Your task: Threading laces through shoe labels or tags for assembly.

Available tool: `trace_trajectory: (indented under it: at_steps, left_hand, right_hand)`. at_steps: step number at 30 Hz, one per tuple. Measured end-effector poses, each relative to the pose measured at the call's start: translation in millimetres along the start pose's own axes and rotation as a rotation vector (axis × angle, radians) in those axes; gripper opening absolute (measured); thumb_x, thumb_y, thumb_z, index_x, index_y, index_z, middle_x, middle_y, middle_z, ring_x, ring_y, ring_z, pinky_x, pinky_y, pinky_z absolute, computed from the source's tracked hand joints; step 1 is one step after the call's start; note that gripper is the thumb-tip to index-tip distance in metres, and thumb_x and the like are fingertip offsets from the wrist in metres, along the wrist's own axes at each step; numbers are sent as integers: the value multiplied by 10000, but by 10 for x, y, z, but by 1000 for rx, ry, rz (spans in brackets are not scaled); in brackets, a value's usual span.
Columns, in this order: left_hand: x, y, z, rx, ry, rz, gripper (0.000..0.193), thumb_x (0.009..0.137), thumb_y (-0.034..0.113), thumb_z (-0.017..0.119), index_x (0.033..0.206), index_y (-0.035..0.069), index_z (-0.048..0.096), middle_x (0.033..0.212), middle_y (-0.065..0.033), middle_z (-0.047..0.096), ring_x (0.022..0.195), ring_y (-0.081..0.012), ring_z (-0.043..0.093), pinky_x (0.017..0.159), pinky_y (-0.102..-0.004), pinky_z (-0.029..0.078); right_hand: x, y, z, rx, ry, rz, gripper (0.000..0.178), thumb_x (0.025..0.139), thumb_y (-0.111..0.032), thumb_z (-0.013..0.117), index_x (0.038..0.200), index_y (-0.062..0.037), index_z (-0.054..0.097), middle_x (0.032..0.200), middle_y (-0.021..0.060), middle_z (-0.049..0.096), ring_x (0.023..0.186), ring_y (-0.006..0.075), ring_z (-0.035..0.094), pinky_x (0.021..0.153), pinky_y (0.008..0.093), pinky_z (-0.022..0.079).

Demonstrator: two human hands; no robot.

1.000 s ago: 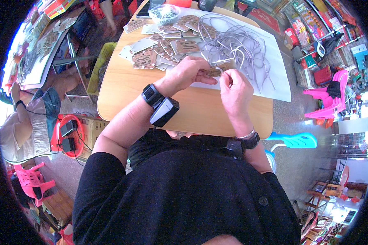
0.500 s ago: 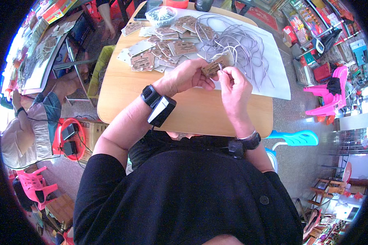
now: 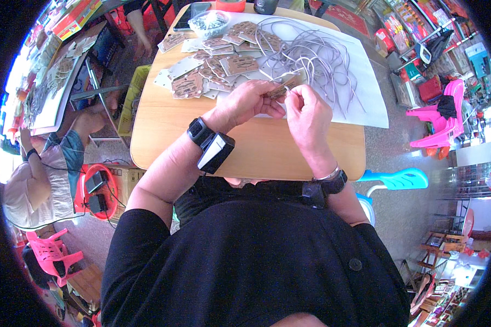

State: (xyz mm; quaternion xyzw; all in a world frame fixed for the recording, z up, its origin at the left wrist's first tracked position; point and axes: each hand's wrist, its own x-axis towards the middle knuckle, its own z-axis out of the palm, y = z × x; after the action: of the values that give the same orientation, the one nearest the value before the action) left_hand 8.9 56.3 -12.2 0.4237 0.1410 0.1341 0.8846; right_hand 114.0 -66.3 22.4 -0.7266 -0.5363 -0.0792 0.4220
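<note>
My left hand (image 3: 256, 100) is closed on a small brown printed card (image 3: 293, 83), held tilted over the table's middle. Thumb and forefinger of my right hand (image 3: 309, 115) pinch a thin pale cord right at the card's near side; the fingertips partly hide it. To the left of my hands lies a loose pile of similar cards (image 3: 240, 65), some brown side up, some pale side up. Beyond my right hand a tangle of grey-white cords (image 3: 324, 54) spreads over a white sheet (image 3: 372, 111).
The wooden table (image 3: 245, 155) carries a clear bowl of small pieces (image 3: 209, 23), a phone (image 3: 186, 20) and a dark jar (image 3: 265, 6) at its far edge. A yellow crate (image 3: 139, 90) stands by its left side. At far left another person (image 3: 41, 177) sits.
The card has tipped, so its printed face shows less. My right hand has shifted slightly left and closer to the card.
</note>
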Motion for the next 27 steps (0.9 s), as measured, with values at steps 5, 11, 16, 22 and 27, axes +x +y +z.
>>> trace_trajectory:
  at_steps: [5, 11, 16, 22, 27]
  left_hand:
    - [-2, -7, -8, 43, 18, 32, 314, 953, 197, 445, 1044, -82, 559, 946, -169, 623, 766, -246, 650, 723, -337, 555]
    - [-19, 11, 17, 19, 28, -3, 327, 955, 206, 436, 1048, -86, 551, 933, -174, 624, 760, -252, 654, 713, -353, 562]
    - [1, 8, -2, 23, 28, -34, 336, 961, 215, 417, 1042, -83, 549, 912, -176, 625, 744, -253, 654, 685, -354, 567]
    - [-5, 17, 6, 60, 43, -31, 343, 966, 222, 403, 1040, -78, 551, 906, -177, 625, 725, -252, 652, 665, -355, 571]
    - [-7, 15, 4, 102, 39, -37, 345, 963, 225, 415, 1055, -79, 549, 924, -174, 624, 720, -249, 649, 666, -352, 570]
  right_hand:
    - [9, 20, 39, -5, 11, -34, 122, 795, -127, 632, 738, -60, 548, 665, 124, 595, 602, 320, 595, 531, 419, 456]
    - [9, 21, 47, -28, 29, -14, 129, 791, -122, 633, 731, -60, 538, 652, 122, 586, 598, 323, 591, 529, 425, 453]
    - [18, 10, 61, -79, 36, -69, 126, 772, -110, 639, 751, -64, 524, 682, 113, 582, 629, 310, 586, 543, 423, 456]
    - [20, -27, 55, -87, 35, -93, 117, 768, -101, 642, 771, -69, 530, 692, 100, 579, 646, 302, 584, 564, 417, 462]
    - [26, 31, 101, -70, 96, -135, 85, 771, -81, 649, 802, -75, 570, 679, 84, 573, 625, 272, 576, 559, 389, 456]
